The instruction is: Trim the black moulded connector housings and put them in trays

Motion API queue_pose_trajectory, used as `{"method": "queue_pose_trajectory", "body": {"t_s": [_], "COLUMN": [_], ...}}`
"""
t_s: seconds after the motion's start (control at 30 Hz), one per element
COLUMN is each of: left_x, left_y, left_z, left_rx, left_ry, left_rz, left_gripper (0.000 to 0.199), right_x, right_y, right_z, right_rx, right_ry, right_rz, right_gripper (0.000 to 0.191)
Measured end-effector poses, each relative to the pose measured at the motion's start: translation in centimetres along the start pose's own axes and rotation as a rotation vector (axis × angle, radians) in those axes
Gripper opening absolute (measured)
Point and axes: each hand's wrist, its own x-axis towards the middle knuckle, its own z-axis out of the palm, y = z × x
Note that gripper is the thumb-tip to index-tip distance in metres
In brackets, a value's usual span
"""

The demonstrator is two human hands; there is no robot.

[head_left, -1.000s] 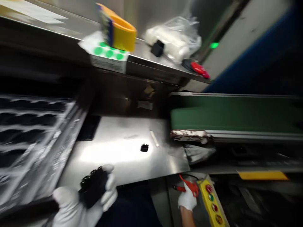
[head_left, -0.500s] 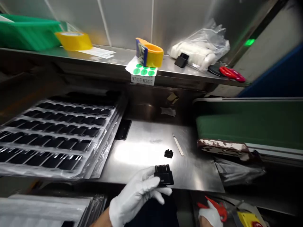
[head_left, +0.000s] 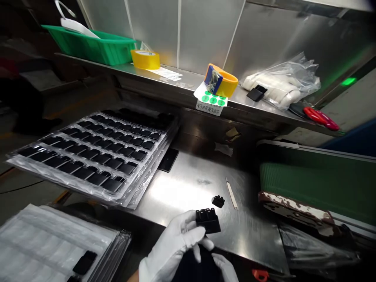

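My left hand (head_left: 176,244), in a white glove, pinches a black plastic connector housing (head_left: 208,221) between thumb and fingers over the bench's front edge. My right hand (head_left: 225,268), also gloved, is partly in view at the bottom, just right of the left hand. Its visible fingers are apart, with nothing seen in them. Beyond the held housing, a small black plastic piece with several knobs (head_left: 218,201) lies on the steel bench (head_left: 182,188). Beside it is a slim pale knife-like tool (head_left: 232,194). A red tool handle (head_left: 260,275) shows at the bottom edge, apart from my right hand.
Stacked clear trays (head_left: 96,192) with black parts stand at left; more trays (head_left: 58,231) lie lower left. A green conveyor (head_left: 311,180) runs at right. The shelf holds a green bin (head_left: 96,47), yellow tape (head_left: 145,59), a tape roll with blue cutter (head_left: 226,84) and bagged white material (head_left: 276,86).
My right hand has let go of the red-handled tool and come leftward, close to my left hand. The left hand keeps the housing. The view has turned left.
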Motion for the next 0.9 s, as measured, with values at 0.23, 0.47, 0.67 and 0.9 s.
{"method": "queue_pose_trajectory", "body": {"t_s": [0.23, 0.47, 0.67, 0.9], "left_x": [0.9, 0.8, -0.6, -1.1], "left_y": [-0.8, 0.4, 0.0, 0.5], "left_z": [-1.6, 0.5, 1.5, 1.8], "left_rx": [0.075, 0.222, 0.052, -0.079], "left_ry": [-0.136, -0.105, -0.094, -0.113], "left_rz": [0.079, -0.102, -0.076, -0.141], "left_gripper": [0.022, 0.03, 0.049, 0.039], "right_x": [-7.7, -12.5, -13.9, -15.1], "right_y": [-11.8, -19.2, -19.8, -20.4], "right_z": [6.9, 10.7, 11.2, 11.9], "right_rx": [0.262, -0.221, -0.135, -0.169], "right_ry": [-0.322, -0.05, -0.044, -0.041], "right_rz": [-0.086, -0.277, -0.125, -0.062], "right_gripper": [0.057, 0.042, 0.055, 0.058]}}
